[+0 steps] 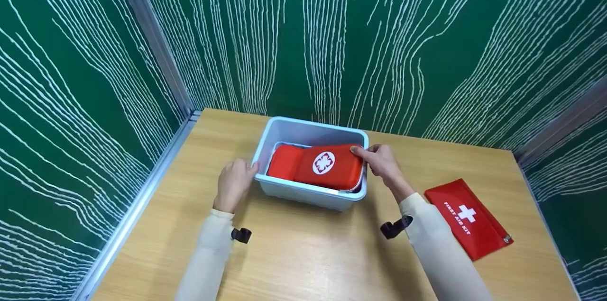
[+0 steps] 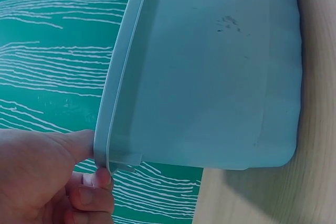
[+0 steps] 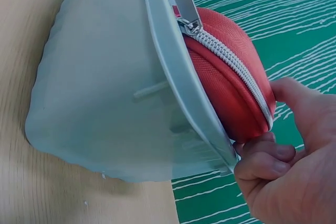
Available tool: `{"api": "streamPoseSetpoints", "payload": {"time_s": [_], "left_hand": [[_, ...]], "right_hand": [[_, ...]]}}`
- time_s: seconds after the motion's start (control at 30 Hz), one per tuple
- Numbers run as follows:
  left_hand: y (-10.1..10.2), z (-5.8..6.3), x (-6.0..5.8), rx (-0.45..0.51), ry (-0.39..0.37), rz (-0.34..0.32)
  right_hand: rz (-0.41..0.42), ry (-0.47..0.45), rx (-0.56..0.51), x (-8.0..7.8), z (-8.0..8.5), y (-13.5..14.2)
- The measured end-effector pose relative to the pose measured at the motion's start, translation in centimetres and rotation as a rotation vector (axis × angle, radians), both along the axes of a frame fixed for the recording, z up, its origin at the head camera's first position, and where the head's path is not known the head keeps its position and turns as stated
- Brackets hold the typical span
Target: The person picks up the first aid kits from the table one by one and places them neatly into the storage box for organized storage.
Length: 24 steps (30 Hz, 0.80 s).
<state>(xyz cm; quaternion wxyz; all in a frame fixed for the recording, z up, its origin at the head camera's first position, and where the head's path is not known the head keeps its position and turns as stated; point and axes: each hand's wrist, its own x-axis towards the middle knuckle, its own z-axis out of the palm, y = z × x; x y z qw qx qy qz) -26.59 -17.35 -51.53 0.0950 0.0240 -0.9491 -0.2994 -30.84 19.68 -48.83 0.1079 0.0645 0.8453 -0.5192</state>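
Observation:
A light blue plastic bin (image 1: 303, 194) stands near the back of the table. My left hand (image 1: 234, 183) pinches its left rim, thumb on one side and fingers curled on the other, as the left wrist view shows. In the bin's mouth lies a red zippered first-aid case (image 1: 344, 166) with a white oval emblem, its right end raised by the rim. My right hand (image 1: 383, 163) holds that end between thumb and fingers; its silver zipper (image 3: 231, 59) shows in the right wrist view. More red material (image 1: 286, 161) lies left of the case; whether it is separate I cannot tell.
On the wooden table (image 1: 303, 253), right of my right forearm, lies a flat red pouch (image 1: 474, 225) marked FIRST AID KIT with a white cross. Green panels (image 1: 294, 54) with white streaks rise behind and at both sides. A metal frame edge (image 1: 137, 206) runs along the left.

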Motion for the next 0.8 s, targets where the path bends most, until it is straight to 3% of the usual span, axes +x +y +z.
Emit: {"api": "streamPoseSetpoints", "payload": {"time_s": [0.4, 0.8], "left_hand": [[0.1, 0.2, 0.1, -0.014, -0.007, -0.006], [0.0, 0.1, 0.1, -0.006, 0.010, -0.012]], "right_hand": [[0.016, 0.049, -0.072, 0.6, -0.6, 0.4], [-0.074, 0.106, -0.156, 1.3, -1.4, 3.3]]}}
